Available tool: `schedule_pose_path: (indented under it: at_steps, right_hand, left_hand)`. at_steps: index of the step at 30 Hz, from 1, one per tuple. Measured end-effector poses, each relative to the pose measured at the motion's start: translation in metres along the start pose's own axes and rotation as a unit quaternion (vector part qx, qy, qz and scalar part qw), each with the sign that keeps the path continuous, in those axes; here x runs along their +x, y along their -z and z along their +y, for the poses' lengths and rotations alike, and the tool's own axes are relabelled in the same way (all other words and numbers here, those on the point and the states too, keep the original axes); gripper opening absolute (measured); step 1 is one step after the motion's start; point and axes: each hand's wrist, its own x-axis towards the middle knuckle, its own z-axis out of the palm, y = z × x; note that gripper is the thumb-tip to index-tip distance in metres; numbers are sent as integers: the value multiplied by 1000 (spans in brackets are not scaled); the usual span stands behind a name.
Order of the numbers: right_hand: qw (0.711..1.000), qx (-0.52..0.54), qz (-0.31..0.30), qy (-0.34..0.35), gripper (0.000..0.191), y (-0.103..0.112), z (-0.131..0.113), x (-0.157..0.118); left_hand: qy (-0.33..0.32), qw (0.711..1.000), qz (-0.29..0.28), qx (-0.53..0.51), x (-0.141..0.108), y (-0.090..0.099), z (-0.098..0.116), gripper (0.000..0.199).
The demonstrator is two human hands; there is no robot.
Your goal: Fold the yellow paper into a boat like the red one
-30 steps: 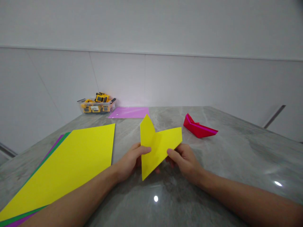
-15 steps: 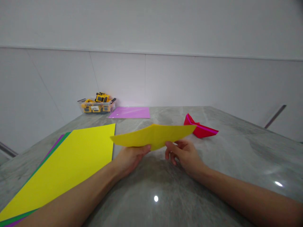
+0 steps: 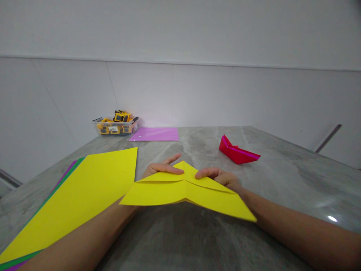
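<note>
Between my hands a folded yellow paper (image 3: 184, 190) is held above the grey table, its point away from me and its wide edge towards me. Creases and a folded flap run across it. My left hand (image 3: 160, 168) grips its far left side, thumb on top and one finger sticking out beyond. On the far right side my right hand (image 3: 218, 176) pinches the paper with the thumb on top; the other fingers are mostly hidden underneath. A red folded paper boat (image 3: 239, 153) with pinkish edges sits on the table beyond my right hand.
To the left lies a stack of coloured sheets (image 3: 93, 188), yellow uppermost with green and purple beneath. At the back are a pink-purple sheet pack (image 3: 158, 134) and a clear plastic box (image 3: 114, 128) holding yellow toy vehicles. A white wall (image 3: 203, 94) stands behind the grey table (image 3: 282, 180).
The yellow paper has tipped over, so its folded face now shows and its wide edge points towards me. Both hands have shifted to its far sides, thumbs on top.
</note>
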Motion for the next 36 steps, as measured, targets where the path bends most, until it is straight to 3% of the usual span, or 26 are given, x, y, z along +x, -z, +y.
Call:
schedule_pose_path:
  at_steps: [3, 7, 10, 13, 16, 19, 23, 27, 31, 33, 36]
  right_hand:
    - [999, 39, 21, 30, 34, -1, 1, -1]
    - [995, -75, 72, -3, 17, -1, 4, 1]
    - [974, -208, 83, 26, 15, 2, 5, 3]
    - [932, -341, 93, 81, 17, 5, 4, 4]
    - [903, -400, 116, 103, 21, 4, 4, 5]
    - [893, -420, 125, 99, 22, 0, 5, 4]
    - [899, -416, 114, 74, 20, -7, 8, 1]
    - [930, -354, 71, 77, 18, -8, 11, 0]
    - [968, -239, 73, 25, 58, -6, 11, 2]
    - [972, -224, 70, -13, 56, -7, 10, 2]
    - [976, -212, 21, -49, 34, -10, 7, 1]
  left_hand:
    - [100, 994, -38, 30, -8, -1, 4, 37]
    - [24, 984, -62, 164, -19, 7, 5, 34]
    - [28, 975, -74, 208, -20, 10, 5, 37]
    - [11, 989, -8, 146, -14, 7, 3, 40]
    - [-44, 993, 85, 66, -9, 1, 0, 34]
    - [-20, 993, 78, 90, -10, -4, -3, 31]
    - [63, 981, -25, 179, -14, -6, -7, 32]
    - [89, 978, -5, 187, -15, -8, -7, 30]
    - [114, 975, 12, 189, -15, -9, -6, 28]
    - [118, 976, 12, 185, -16, -10, -5, 27]
    - [129, 973, 14, 189, -18, -12, -5, 22]
